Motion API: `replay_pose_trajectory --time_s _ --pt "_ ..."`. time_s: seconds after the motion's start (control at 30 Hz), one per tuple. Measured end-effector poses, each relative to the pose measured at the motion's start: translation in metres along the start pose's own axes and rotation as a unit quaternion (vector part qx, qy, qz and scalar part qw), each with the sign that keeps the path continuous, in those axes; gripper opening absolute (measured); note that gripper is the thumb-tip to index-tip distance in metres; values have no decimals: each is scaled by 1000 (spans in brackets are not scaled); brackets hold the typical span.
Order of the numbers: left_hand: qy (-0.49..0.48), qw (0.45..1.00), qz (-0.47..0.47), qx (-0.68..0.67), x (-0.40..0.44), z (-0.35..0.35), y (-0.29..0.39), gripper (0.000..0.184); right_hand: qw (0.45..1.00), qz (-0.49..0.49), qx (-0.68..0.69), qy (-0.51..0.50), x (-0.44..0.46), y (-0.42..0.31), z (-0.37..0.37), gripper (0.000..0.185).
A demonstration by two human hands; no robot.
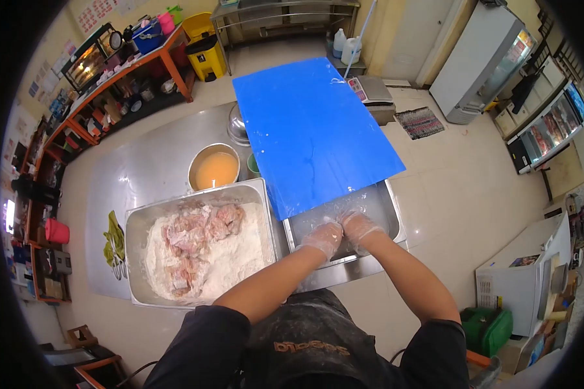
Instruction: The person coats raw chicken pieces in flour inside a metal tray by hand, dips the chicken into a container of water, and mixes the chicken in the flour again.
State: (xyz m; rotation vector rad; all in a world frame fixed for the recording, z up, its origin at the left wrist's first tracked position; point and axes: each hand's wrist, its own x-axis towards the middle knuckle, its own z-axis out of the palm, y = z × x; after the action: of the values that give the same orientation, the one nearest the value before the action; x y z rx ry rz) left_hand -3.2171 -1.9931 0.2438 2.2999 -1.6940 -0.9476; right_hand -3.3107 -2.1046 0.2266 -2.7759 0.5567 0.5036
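Both my hands wear clear plastic gloves and are close together over the near part of a metal pan (399, 220), partly under a blue board. My left hand (323, 237) looks curled, its fingertips hidden beneath it. Beside it my right hand (359, 228) is bent downward, also with curled fingers. Whatever they may hold is hidden. Inside the pan the surface looks greyish and wet, with small bubbles or bits. The blue board (311, 129) lies across the far part of this pan. To the left, a larger metal tray (131, 259) contains white flour (240, 259) and floured raw meat pieces (191, 233).
A metal bowl of orange liquid (217, 171) stands behind the tray. Green cloth and metal tongs (115, 249) lie at the left of the steel table (149, 149). A scale (370, 91) stands past the board. Fridges (480, 61) and a white chest freezer (525, 272) are at right.
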Motion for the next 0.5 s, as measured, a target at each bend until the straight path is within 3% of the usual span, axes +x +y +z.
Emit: replay_pose_trajectory --time_s 0.07,0.17,0.27,0.37,0.43,0.5 --pt "9 999 -24 -19 5 2 0 25 1000 21 4 -13 5 4 4 22" --pt "21 999 -43 -9 3 2 1 25 999 -23 -9 -22 -5 1 -11 22" --pt "52 999 12 9 10 11 -6 18 999 -35 18 7 -3 18 -7 21" --pt "54 997 31 -34 -9 -19 10 18 997 -51 -40 -36 -6 41 -20 21" --pt "-1 998 47 -28 -28 -51 21 20 998 33 61 8 -25 40 -45 25" --pt "-29 998 52 -15 -25 -62 24 20 999 -13 41 24 -42 30 -78 26"
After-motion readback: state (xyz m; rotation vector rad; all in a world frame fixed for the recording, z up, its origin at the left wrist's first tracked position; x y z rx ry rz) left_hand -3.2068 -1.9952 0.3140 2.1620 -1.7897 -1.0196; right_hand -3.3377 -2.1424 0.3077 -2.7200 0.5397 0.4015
